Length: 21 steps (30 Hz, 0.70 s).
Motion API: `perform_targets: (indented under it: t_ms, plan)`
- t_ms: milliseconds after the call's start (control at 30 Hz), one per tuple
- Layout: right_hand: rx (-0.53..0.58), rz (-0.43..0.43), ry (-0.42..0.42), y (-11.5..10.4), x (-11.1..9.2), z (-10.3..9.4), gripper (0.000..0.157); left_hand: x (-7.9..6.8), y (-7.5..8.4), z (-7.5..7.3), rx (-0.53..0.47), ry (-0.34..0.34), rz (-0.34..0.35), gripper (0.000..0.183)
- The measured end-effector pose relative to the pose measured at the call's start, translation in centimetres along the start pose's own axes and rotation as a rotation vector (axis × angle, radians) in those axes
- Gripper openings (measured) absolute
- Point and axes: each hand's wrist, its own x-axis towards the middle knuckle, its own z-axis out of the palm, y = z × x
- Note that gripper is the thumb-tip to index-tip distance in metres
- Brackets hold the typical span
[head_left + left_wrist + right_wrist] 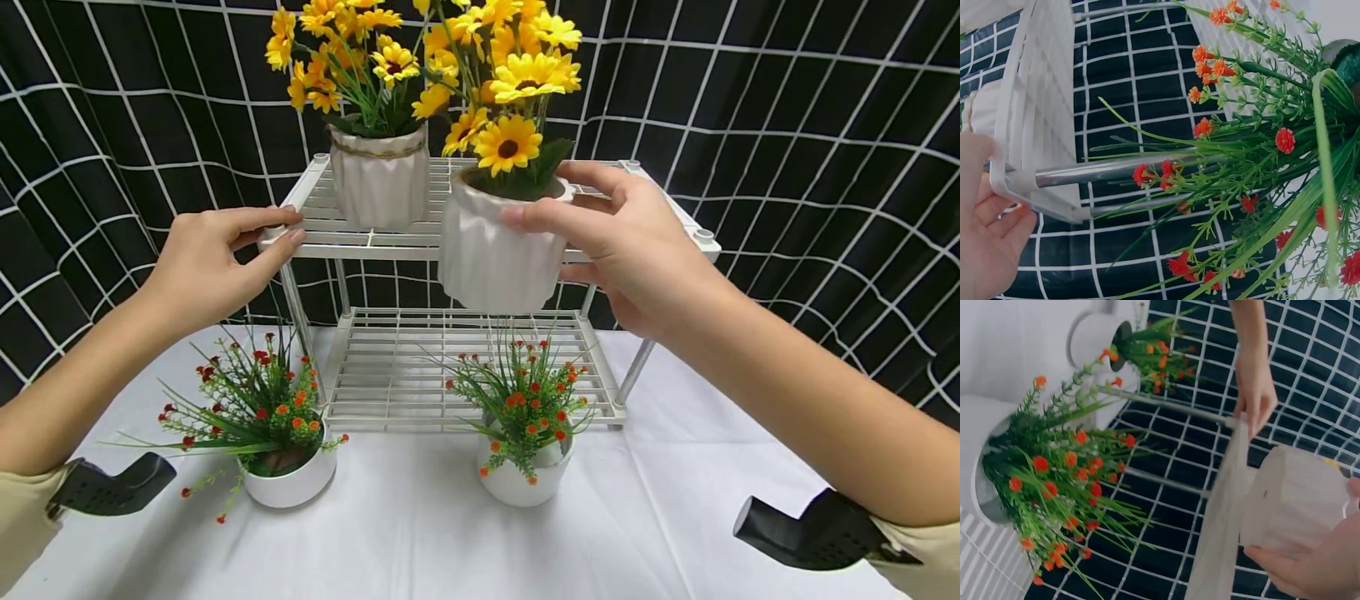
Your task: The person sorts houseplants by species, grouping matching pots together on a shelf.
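Observation:
My right hand (626,237) holds a white fluted flowerpot (498,250) of yellow sunflowers (517,100), thumb on the front near the rim and fingers round its right side. The pot overlaps the front edge of the upper shelf in the head view. In the right wrist view, its bare underside (1266,494) faces the camera. With thumb and fingers, my left hand (213,258) grips the front left corner of the white two-tier wire rack (367,252). A second white pot (378,179) of yellow flowers, with twine round its rim, stands on the upper shelf at the left.
On the white cloth (397,533) stand two white pots with green leaves and small red and orange flowers: a low bowl (288,487) at front left and a taller pot (521,483) before the lower shelf (405,367). A black grid-patterned curtain (787,125) hangs behind.

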Motion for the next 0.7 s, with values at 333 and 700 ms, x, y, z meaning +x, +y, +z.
perform_targets:
  t_ms: [333,700]
  plan:
    - [-0.034,-0.024,0.060,-1.0,1.7,-1.9,0.096,0.1,0.0,-0.1,-0.002,-0.004,-0.001,0.038]
    - [-0.014,0.024,0.185,-1.0,4.1,-4.2,0.098,0.0,0.1,-0.1,0.002,0.004,-0.001,0.037]
